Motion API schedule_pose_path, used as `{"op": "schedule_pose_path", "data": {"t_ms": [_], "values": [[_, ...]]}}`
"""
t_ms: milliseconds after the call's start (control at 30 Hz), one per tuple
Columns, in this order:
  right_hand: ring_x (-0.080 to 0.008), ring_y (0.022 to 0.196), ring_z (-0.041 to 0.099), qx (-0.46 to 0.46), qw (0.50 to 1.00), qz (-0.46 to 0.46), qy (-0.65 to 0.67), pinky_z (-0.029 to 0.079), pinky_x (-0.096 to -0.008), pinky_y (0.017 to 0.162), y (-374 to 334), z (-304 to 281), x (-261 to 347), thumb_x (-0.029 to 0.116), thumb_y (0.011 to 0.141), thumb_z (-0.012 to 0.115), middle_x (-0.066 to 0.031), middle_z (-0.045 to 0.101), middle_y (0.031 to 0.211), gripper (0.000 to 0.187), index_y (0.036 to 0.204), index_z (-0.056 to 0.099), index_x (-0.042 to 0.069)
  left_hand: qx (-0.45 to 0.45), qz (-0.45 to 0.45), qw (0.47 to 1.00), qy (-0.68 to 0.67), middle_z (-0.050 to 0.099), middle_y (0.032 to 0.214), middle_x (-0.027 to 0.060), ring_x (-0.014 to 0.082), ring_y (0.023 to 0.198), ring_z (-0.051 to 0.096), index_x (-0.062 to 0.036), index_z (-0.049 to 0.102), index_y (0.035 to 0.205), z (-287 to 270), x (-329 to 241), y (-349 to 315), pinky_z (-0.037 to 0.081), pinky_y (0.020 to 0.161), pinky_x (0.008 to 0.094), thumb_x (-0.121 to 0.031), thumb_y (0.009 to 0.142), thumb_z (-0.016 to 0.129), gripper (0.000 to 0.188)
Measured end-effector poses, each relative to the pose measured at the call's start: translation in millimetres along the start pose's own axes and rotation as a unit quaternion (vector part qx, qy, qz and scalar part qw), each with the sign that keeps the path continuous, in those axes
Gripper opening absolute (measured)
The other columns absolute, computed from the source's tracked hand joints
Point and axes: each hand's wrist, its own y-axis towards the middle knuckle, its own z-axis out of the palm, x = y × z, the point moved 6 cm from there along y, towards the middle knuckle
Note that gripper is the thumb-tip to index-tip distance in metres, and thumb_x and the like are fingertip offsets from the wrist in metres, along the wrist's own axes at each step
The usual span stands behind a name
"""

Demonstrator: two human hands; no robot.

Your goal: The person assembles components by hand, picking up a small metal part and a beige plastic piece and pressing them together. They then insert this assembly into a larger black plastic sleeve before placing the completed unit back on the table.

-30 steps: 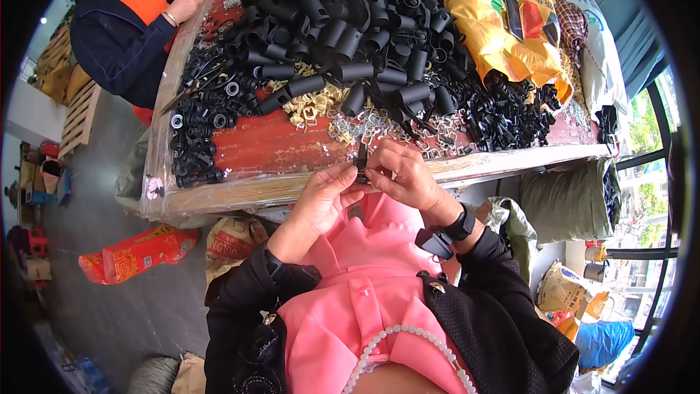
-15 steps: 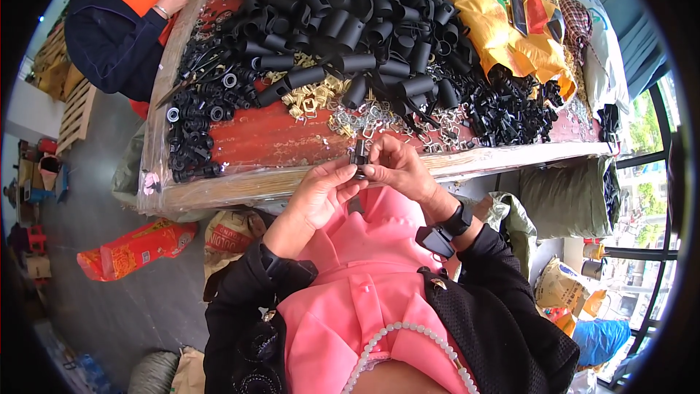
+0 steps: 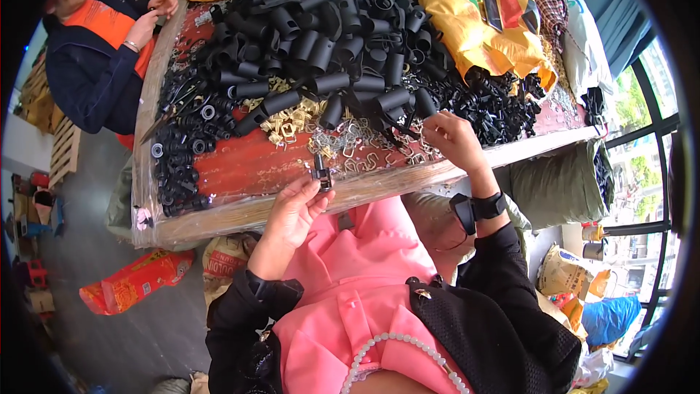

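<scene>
My left hand (image 3: pixel 293 210) is closed on a small black plastic fitting (image 3: pixel 321 178), held upright between thumb and fingers just above the table's near edge. Part of the fitting is hidden by the fingertips. Off to the right, my right hand (image 3: pixel 456 140) hovers at the near side of the heap, its fingers loosely bent and nothing visible in them. Below and left of it lie silver wire loops (image 3: pixel 361 158). Small black clips (image 3: pixel 503 113) are spread to its right, and black tubes (image 3: pixel 332 111) are piled beyond it.
Brass-coloured buckles (image 3: pixel 288 125) lie beside the tubes, and black ring-ended parts (image 3: pixel 175 168) line the table's left side. A yellow woven sack (image 3: pixel 467 22) spills clips at the right. Across the left edge, a person (image 3: pixel 102 66) works with both hands. A wooden edge (image 3: pixel 219 220) borders the table.
My right hand has let go of the fitting and moved right, over the parts. My left hand keeps the fitting and has shifted left and down. The view has shifted slightly.
</scene>
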Motion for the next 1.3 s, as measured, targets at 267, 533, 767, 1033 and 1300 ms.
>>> {"op": "schedule_pose_path", "data": {"t_ms": [267,533,767,1033,1300], "values": [[-0.0266,0.064,0.055,0.129,0.979,-0.141,0.064,0.045,-0.0315,0.057,27.8,73.2,83.9,0.011,0.071,0.057,-0.0108,0.051,0.069,0.014,0.082,0.057,0.002,-0.018,0.016,1.0,-0.009,0.058,0.093,0.0147,0.0198,0.079,0.059,-0.0015,0.054,0.098,-11.0,-5.0,-4.3,0.05,0.066,0.0218,-0.006,0.079,0.053,0.02],[-0.0302,0.066,0.057,0.032,0.981,-0.143,-0.126,0.045,-0.0381,0.059,96.4,147.6,94.7,0.015,0.073,0.048,-0.0091,0.054,0.073,0.01,0.076,0.055,0.007,-0.043,0.04,0.998,-0.018,0.059,0.092,0.0145,0.0189,0.078,0.059,-0.0021,0.055,0.096,-18.7,-8.5,-13.9,0.05,0.065,0.0222,-0.007,0.08,0.052,0.017],[-0.0207,0.059,0.058,0.012,0.99,-0.122,-0.064,0.044,-0.0299,0.051,99.4,142.1,83.4,0.014,0.071,0.051,-0.0079,0.055,0.072,0.009,0.074,0.052,0.005,-0.053,0.059,0.996,-0.031,0.059,0.092,0.013,0.0176,0.076,0.059,-0.0028,0.054,0.096,-31.5,-13.6,-17.9,0.05,0.064,0.0218,-0.008,0.08,0.052,0.017],[-0.0048,0.061,0.047,0.144,0.835,0.082,0.525,0.04,-0.0209,0.052,54.5,133.8,66.1,0.006,0.071,0.057,0.0021,0.049,0.071,0.015,0.082,0.047,0.007,-0.052,0.054,0.996,-0.042,0.059,0.089,0.0097,0.0173,0.075,0.059,-0.0034,0.053,0.095,-15.0,-14.6,-13.9,0.049,0.062,0.0211,-0.009,0.08,0.053,0.017],[-0.006,0.071,0.049,0.079,0.749,0.116,0.647,0.042,-0.0207,0.064,23.4,136.0,62.4,0.012,0.079,0.055,0.0014,0.051,0.078,0.014,0.087,0.045,0.008,-0.02,0.061,0.998,-0.016,0.059,0.092,0.0113,0.0167,0.076,0.059,-0.0035,0.054,0.097,-4.1,-7.5,-11.8,0.049,0.063,0.0207,-0.008,0.08,0.053,0.018]]}}
